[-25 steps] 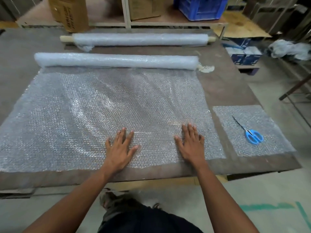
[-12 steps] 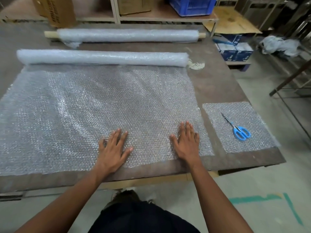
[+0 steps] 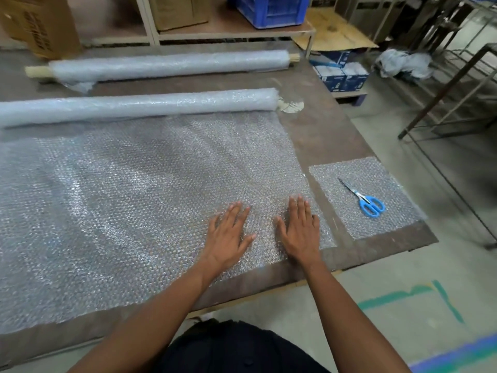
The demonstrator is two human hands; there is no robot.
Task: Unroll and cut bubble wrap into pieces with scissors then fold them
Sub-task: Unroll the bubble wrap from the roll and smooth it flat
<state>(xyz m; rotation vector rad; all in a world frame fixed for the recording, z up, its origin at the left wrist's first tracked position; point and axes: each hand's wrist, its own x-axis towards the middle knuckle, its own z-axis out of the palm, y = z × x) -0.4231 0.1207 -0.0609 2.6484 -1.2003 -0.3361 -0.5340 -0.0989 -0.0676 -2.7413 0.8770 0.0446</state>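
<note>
A wide sheet of bubble wrap [image 3: 129, 200] lies unrolled over the brown table [image 3: 330, 130], still joined to its roll [image 3: 139, 105] at the far side. My left hand [image 3: 227, 235] and my right hand [image 3: 301, 231] press flat on the sheet near its front right corner, fingers straight and close together. To the right, a small cut piece of bubble wrap [image 3: 376, 184] lies flat on the table's corner. Blue-handled scissors [image 3: 365, 200] rest closed on that piece, blades pointing away from me.
A second roll [image 3: 169, 64] on a wooden core lies farther back. Cardboard boxes [image 3: 43, 25] and a blue crate [image 3: 271, 9] stand behind the table. Blue-white cartons [image 3: 341, 74], a metal frame [image 3: 446, 87] and a crumpled cloth [image 3: 403, 65] occupy the floor at right.
Both hands have slid to the right along the sheet's front part, and my left hand has closed in on the right one. My view has swung right too.
</note>
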